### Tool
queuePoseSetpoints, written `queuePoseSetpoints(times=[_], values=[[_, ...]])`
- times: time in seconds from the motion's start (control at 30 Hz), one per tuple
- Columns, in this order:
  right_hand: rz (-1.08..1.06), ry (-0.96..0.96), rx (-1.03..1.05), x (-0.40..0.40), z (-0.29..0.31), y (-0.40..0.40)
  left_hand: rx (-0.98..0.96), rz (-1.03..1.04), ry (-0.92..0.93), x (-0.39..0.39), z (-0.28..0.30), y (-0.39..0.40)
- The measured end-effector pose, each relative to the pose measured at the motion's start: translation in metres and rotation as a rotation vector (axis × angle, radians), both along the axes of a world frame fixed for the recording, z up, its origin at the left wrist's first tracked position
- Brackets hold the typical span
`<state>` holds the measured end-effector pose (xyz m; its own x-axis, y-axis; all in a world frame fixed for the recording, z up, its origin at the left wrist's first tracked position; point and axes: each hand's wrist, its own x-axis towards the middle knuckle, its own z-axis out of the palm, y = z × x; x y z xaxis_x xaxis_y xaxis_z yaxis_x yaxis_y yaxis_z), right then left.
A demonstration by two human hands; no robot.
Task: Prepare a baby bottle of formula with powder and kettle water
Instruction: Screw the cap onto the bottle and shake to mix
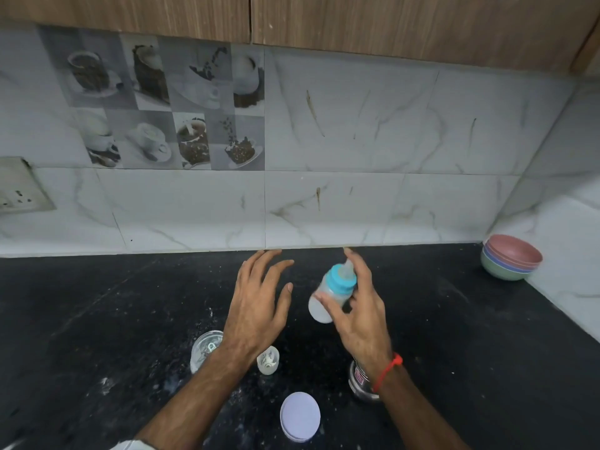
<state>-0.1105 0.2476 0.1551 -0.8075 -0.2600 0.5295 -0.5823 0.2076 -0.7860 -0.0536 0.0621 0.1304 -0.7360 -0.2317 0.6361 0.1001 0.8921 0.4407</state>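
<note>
Your right hand (pixel 357 306) holds the baby bottle (pixel 331 293) between thumb and fingers, above the desk (pixel 97 303); bottle tilted, blue collar and teat toward the wall, whitish contents inside. Your left hand (pixel 256 300) hovers just left of the bottle, fingers spread and relaxed, touching nothing. Nearer you than the bottle: small clear cap (pixel 268 360), clear jar (pixel 204 350) partly under your left forearm, white round lid (pixel 300 418), steel container (pixel 360 381) behind your right wrist. Far right of the bottle: stacked bowls (pixel 511 261) by the wall.
</note>
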Motion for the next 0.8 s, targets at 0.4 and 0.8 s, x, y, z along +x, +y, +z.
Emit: queuePoseSetpoints(times=[0.4,0.8], values=[[0.03,0.054,-0.099,-0.002,0.02,0.002,-0.007,-0.004,0.018,0.003,-0.004,0.001],[-0.044,0.208,-0.408,0.003,0.051,0.006,0.01,0.008,0.006,-0.001,-0.005,-0.002]])
